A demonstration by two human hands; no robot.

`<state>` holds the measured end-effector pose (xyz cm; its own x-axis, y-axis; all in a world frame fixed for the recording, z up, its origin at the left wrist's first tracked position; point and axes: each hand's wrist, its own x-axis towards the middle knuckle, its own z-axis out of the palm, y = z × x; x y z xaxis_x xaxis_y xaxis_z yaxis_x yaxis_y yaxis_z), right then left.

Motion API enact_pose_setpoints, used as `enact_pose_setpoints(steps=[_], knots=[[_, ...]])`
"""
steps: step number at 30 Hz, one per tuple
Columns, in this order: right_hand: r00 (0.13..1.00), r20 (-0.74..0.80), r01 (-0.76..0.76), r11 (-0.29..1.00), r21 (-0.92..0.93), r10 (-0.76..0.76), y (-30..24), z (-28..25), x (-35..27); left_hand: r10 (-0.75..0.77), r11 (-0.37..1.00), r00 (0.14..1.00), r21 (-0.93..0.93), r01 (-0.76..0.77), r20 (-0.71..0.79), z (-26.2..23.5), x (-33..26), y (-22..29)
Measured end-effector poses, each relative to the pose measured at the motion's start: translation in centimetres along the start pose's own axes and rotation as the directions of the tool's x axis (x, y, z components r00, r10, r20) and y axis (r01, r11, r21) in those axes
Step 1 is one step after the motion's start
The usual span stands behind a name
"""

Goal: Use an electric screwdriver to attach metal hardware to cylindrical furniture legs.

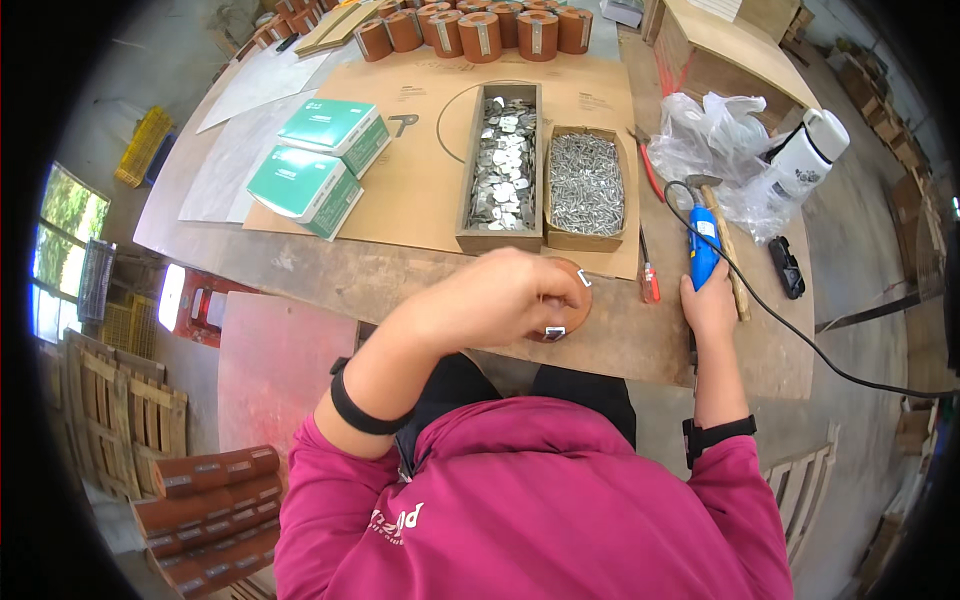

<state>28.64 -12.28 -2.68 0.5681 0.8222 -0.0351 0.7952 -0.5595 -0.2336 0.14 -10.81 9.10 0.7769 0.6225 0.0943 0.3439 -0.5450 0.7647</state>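
Observation:
Near the table's front edge stands a round reddish-brown piece (pixel 575 315) with small metal plates (pixel 555 332) on its rim. My left hand (pixel 532 292) is over it with the fingers curled in, and whatever is between them is hidden. My right hand (pixel 708 298) is wrapped round a blue corded power screwdriver (pixel 704 240), which lies at the table's right. In front of the hands are a long wooden box (pixel 470 215) of small metal plates and a cardboard box (pixel 583 241) full of screws.
Two green-and-white boxes (pixel 305 185) sit at the left. Several brown cylinders (pixel 480 38) stand at the back. On the right are a hammer (pixel 735 245), a red-handled screwdriver (pixel 651 285), pliers (pixel 652 170), plastic bags (pixel 710 135) and a white bottle (pixel 808 150). A black cord (pixel 800 335) crosses the right edge.

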Motion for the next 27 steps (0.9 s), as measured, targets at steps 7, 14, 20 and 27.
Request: enact_pose_setpoints(steps=[7,14,20,27], knots=[[1.000,0.000,0.006,1.000,-0.017,-0.006,-0.2,0.1,0.0,0.054,0.955,0.996,0.297,-0.029,-0.076,3.3,-1.4,-2.2],[1.000,0.021,-0.015,0.999,-0.038,0.016,0.0,0.4,0.2,0.136,0.941,0.875,0.338,0.034,-0.465,4.9,-2.7,-2.5],[1.000,0.022,-0.013,1.000,-0.024,0.014,-0.2,0.2,0.2,0.191,0.951,0.780,0.308,0.002,-0.596,7.5,-3.6,-4.1],[1.000,-0.023,0.010,1.000,-0.017,-0.011,-0.3,0.2,0.1,0.144,0.963,0.758,0.267,0.042,-0.636,8.6,-3.9,-4.0]])
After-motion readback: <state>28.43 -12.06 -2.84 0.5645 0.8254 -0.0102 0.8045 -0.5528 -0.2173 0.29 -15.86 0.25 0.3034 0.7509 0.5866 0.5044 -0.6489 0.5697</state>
